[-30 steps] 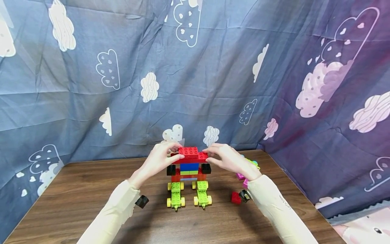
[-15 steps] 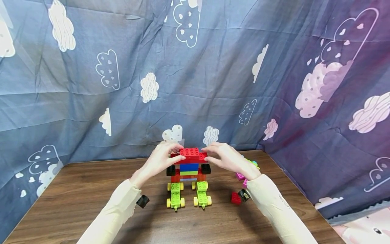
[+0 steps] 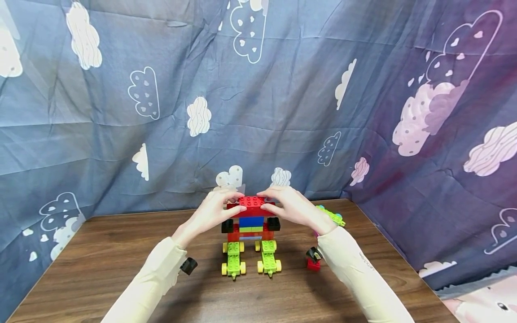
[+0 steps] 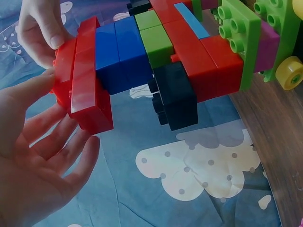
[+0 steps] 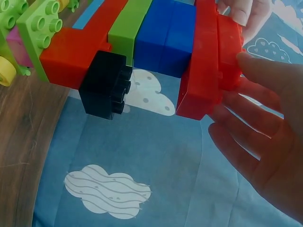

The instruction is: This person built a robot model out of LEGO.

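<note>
A glossy, hard-edged stack of studded plastic blocks — the block figure (image 3: 250, 233) — stands upright at the table's (image 3: 101, 251) middle on two lime wheeled feet. Its cap, the small red top brick (image 3: 251, 201), sits on a longer red slab with its long axis running nine o'clock to three o'clock, studs pointing up. The left hand (image 3: 212, 211) pinches the brick's nine o'clock end between thumb and fingertips; the right hand (image 3: 291, 207) pinches the three o'clock end the same way — the brick lies between both sets of fingers. A loose red block (image 3: 313, 264) lies at four o'clock of the figure. Wrinkled cloud-print cloth (image 3: 282, 89) hangs behind.
</note>
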{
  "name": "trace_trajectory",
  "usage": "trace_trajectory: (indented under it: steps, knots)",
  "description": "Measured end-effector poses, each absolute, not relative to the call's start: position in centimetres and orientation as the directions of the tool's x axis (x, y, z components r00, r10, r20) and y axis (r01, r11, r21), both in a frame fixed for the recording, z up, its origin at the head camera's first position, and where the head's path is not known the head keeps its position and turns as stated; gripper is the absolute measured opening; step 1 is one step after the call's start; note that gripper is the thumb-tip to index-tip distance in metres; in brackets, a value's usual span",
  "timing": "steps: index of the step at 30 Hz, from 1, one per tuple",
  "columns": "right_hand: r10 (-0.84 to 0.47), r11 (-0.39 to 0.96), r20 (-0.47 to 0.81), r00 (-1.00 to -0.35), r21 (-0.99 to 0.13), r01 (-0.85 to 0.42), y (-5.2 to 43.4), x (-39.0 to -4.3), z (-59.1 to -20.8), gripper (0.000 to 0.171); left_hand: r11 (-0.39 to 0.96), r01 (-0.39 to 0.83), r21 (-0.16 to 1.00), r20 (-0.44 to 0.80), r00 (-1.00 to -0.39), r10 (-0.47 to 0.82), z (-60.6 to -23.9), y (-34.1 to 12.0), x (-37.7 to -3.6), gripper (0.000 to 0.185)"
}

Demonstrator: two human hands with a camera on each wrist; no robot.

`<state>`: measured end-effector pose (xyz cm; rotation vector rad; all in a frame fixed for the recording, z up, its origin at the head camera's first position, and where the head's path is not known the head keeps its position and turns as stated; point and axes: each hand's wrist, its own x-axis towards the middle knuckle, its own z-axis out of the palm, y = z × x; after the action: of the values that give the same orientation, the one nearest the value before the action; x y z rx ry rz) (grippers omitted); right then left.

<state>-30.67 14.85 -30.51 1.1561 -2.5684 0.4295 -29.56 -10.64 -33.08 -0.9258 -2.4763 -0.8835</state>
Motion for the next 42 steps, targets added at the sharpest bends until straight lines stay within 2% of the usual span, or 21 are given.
trace_trajectory:
  steps: [15,24,33,42]
  knots:
    - [-0.704,0.57,0.399,-0.588,-0.178,-0.802,14.8,-31.1,-30.5,0.03,0.549,0.694,0.466,0.5,-0.718,0.484,-33.2,-10.7,-29.7,0.03]
    - [-0.691,0.578,0.402,-0.601,-0.192,-0.793,14.6,-30.7,-30.5,0.03,0.546,0.681,0.488,0.5,-0.731,0.465,-33.2,-10.6,-29.4,0.029]
    - [-0.698,0.56,0.433,-0.571,-0.167,-0.811,14.5,-30.7,-30.6,0.029,0.563,0.668,0.487,0.504,-0.741,0.443,-33.4,-10.5,-29.3,0.031]
    - [-0.687,0.579,0.425,-0.589,-0.17,-0.798,14.5,-30.5,-30.7,0.032,0.606,0.651,0.458,0.504,-0.751,0.426,-33.6,-10.5,-28.7,0.033]
